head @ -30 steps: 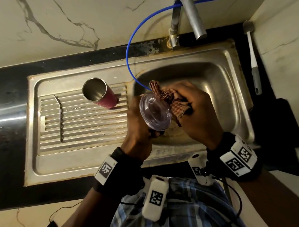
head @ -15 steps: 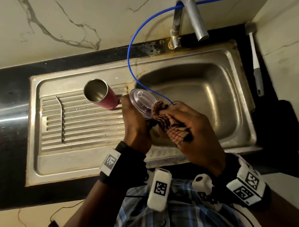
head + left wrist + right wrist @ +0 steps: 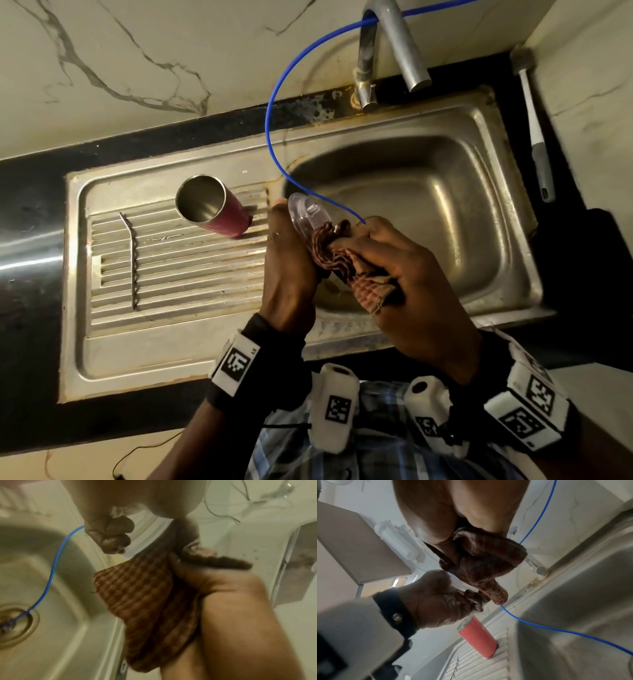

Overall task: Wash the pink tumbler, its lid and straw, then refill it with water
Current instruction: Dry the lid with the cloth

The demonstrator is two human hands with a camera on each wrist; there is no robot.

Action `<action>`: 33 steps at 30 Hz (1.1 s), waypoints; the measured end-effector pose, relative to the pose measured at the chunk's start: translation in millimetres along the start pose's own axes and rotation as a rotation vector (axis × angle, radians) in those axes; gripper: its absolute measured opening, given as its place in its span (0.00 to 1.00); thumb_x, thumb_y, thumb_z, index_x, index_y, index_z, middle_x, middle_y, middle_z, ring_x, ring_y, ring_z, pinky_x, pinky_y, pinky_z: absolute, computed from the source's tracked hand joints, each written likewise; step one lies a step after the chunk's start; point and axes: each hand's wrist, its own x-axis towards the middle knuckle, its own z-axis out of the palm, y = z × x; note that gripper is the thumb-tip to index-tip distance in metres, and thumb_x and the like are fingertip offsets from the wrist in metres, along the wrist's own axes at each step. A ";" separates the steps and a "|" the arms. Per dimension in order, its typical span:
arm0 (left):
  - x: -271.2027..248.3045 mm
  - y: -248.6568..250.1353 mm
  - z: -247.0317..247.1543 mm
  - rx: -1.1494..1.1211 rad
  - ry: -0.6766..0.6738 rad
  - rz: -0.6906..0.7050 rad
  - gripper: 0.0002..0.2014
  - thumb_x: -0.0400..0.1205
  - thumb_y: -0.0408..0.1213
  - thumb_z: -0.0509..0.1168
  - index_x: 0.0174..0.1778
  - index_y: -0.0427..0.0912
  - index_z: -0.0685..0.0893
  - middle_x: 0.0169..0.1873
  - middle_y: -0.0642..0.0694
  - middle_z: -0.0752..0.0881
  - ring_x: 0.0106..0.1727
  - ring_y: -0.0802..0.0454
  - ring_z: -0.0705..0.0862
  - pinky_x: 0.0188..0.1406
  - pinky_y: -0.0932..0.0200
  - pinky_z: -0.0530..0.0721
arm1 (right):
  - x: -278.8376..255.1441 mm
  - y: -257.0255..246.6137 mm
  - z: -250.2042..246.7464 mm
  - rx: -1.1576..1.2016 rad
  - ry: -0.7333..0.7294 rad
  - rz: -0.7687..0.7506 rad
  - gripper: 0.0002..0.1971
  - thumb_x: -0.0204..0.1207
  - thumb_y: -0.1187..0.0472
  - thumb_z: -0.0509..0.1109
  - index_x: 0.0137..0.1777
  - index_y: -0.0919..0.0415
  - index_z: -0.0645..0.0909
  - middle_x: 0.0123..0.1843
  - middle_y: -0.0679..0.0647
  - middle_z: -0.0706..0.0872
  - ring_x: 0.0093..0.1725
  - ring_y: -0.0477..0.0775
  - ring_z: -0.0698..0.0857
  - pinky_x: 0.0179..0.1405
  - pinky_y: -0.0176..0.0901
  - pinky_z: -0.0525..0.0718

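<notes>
- We are at the lid step: our left hand [image 3: 291, 260] holds the clear lid [image 3: 308, 214] over the near left edge of the sink [image 3: 479, 212], while our right hand [image 3: 404, 274] works a brown checked cloth [image 3: 337, 263] against it.
- The left fingers [image 3: 111, 534] are curled tight around the lid's rim, gripping it on edge.
- Our right fingers are closed around the bunched cloth, pressing its folds onto the lid; the fingertips themselves are hidden.
- The pink tumbler [image 3: 219, 210] stands open and upright on the ribbed drainboard, just beside the left hand.
- A thin metal straw [image 3: 132, 260] lies flat on the drainboard, well apart to the left.
- A blue tube [image 3: 274, 113] hangs from the tap [image 3: 394, 48] into the basin.
- Next, we judge, the lid needs turning so the cloth reaches its other face, then rinsing.
</notes>
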 end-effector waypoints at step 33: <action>-14.3 5.1 0.4 0.251 -0.295 -0.231 0.13 0.97 0.45 0.56 0.50 0.53 0.83 0.27 0.59 0.89 0.31 0.58 0.88 0.36 0.59 0.85 | 51.4 26.6 -50.3 -0.189 -0.186 -0.165 0.20 0.73 0.85 0.70 0.60 0.67 0.88 0.61 0.58 0.84 0.59 0.59 0.86 0.56 0.61 0.85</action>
